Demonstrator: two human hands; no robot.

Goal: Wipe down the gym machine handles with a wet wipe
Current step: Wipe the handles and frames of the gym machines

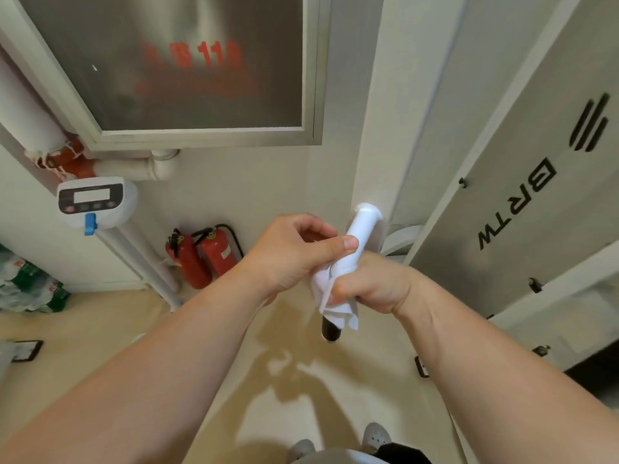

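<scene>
White crumpled wet wipe (336, 313), limp and light, wraps the stiff, probably slick white tubular handle (360, 226). Your right hand (375, 286) clenches both; your left hand (288, 252) pinches the handle above.

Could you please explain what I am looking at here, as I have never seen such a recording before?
This single picture comes from a wide-angle camera worn on a person's head, looking down at bare arms; no robot is involved. The right hand grips a crumpled white wet wipe wrapped round a white tubular machine handle with a black end. The left hand holds that handle higher up, thumb pressed on it. At right stands a pale grey machine panel lettered BRTW. Two red fire extinguishers stand on the beige floor.
</scene>
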